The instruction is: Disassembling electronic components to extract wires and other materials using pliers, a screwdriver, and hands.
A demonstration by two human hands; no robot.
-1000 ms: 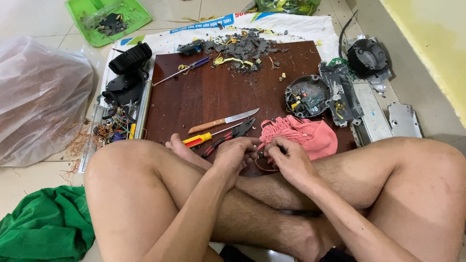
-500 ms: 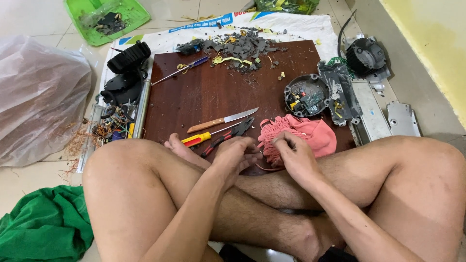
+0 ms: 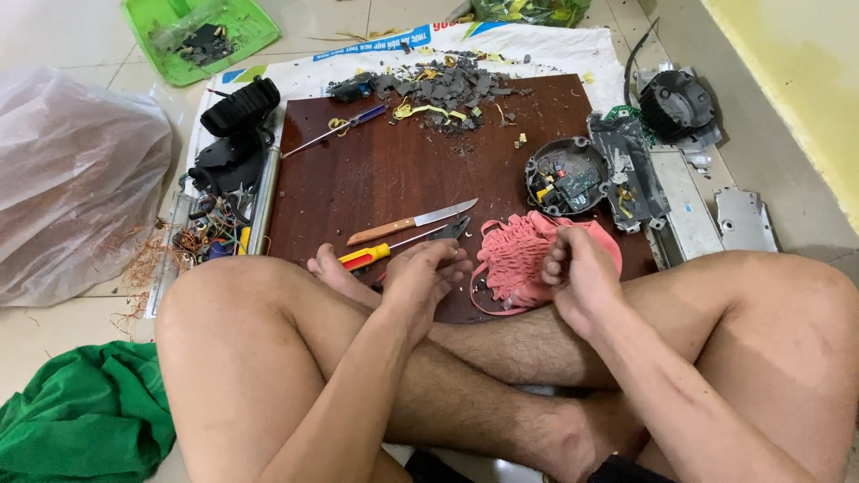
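I sit cross-legged at a dark wooden board. My left hand rests palm down on the board's near edge with its fingers curled, beside the dark pliers and a screwdriver with a red and yellow handle. My right hand is closed in a fist over a pink mesh cloth; what is inside the fist is hidden. A wooden-handled knife lies just beyond the pliers.
Grey debris and yellow wire bits lie at the board's far edge with a blue screwdriver. Opened round electronics housings and metal plates sit right. Black parts and wires, a plastic bag, green tray and green cloth lie left.
My hands were together at the board's near edge; the right hand has since moved right and up onto the pink cloth, while the left has stayed near the pliers.
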